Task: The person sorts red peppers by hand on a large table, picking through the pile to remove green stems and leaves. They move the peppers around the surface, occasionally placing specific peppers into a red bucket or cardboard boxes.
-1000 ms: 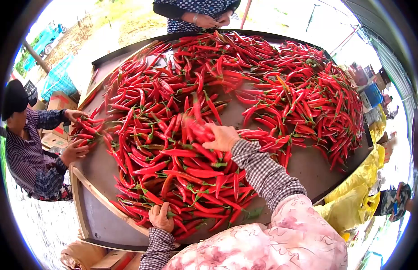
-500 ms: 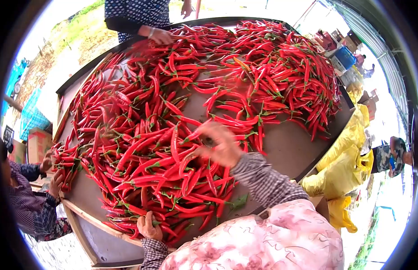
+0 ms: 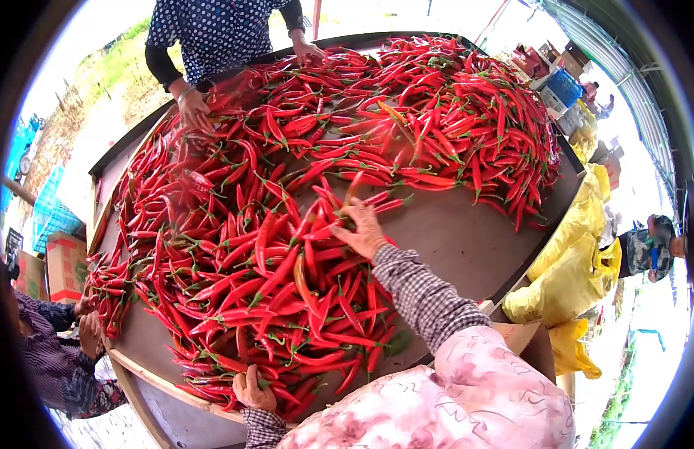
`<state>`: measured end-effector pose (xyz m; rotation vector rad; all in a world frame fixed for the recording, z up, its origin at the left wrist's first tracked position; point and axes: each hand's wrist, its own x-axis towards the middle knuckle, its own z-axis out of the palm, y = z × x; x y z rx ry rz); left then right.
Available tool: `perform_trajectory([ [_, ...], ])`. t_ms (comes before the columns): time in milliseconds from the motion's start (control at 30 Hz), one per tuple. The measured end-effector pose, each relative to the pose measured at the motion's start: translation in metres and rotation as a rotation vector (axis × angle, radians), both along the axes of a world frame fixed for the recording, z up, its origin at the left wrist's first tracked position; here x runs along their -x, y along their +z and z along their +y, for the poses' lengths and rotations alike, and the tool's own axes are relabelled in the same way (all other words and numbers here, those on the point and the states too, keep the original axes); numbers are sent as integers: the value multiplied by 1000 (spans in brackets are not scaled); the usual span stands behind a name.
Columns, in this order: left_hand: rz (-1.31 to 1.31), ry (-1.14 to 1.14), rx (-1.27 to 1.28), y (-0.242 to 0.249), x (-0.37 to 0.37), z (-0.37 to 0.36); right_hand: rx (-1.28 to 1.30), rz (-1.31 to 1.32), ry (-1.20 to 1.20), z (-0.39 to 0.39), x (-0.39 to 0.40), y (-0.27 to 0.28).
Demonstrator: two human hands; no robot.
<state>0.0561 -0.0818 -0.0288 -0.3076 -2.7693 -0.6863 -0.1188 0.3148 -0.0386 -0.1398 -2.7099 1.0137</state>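
Red chili peppers with green stems [image 3: 287, 292] lie heaped over a large brown-topped table [image 3: 467, 239]. At the near edge of the heap, my left hand [image 3: 255, 389] rests on the peppers, its fingers bent; whether it grips one is hard to tell. My right hand [image 3: 362, 228] is over the middle of the table, at the right side of the near pile, fingers curved against several peppers. A brownish-red pepper [image 3: 354, 185] stands up at its fingertips. An orange pepper [image 3: 392, 113] lies farther back.
Across the table a person in a dotted top [image 3: 212, 34] has both hands on the peppers. Another person in a striped sleeve [image 3: 55, 352] is at the left edge. Yellow bags [image 3: 564, 292] and a cardboard box [image 3: 523, 340] stand at the right, more cartons [image 3: 65, 266] at the left.
My right hand has come down onto the near pile, and peppers from the middle have shifted toward it. The person opposite has moved both hands over the heap. My left hand has barely moved.
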Motion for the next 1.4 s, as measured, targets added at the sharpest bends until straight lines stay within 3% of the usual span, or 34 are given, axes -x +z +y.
perform_trajectory([
  [33,13,-9,-1,1,0,0,229,34,6,-19,6,0],
  [167,7,-3,7,-2,0,0,574,32,128,-71,38,3],
  [233,-23,12,-4,0,0,2,480,28,191,-89,46,12],
  [333,-18,2,-4,2,2,3,534,-171,528,-98,27,90],
  [467,-34,19,-10,-6,-2,-2,545,-159,813,-56,41,110],
  [500,-42,31,-19,-6,-2,-1,490,-337,597,-30,47,120],
  [533,-34,38,-2,-6,-2,1,360,-246,511,7,77,78],
  [567,-30,43,-3,-5,-1,2,5,-177,240,39,81,108],
  [600,-21,32,22,-3,-1,4,-263,117,86,85,100,92],
  [633,-13,20,49,-2,0,4,-373,286,-153,130,112,77],
  [667,-30,40,36,-5,-2,3,-559,183,-342,169,119,78],
  [733,-19,51,29,-3,-1,6,-511,-215,-674,196,108,84],
  [767,-11,57,20,-4,-2,8,-399,-336,-666,201,108,82],
  [867,-17,92,53,-12,-3,4,-302,-361,-675,197,123,69],
  [900,-27,109,89,-5,-1,9,-296,-400,-706,191,132,73],
  [933,135,102,108,6,0,14,-300,-426,-740,186,139,77],
  [1100,80,126,86,-1,-1,9,-222,-610,-722,182,157,106],
  [1167,35,109,108,0,-5,8,-184,-578,-645,190,159,102],
  [1233,22,113,109,3,-3,11,-210,-528,-453,222,176,60],
  [1267,48,98,117,3,-3,10,-330,-606,-328,224,180,61],
  [1400,42,118,117,2,-4,8,-262,-558,-565,192,156,83],
])
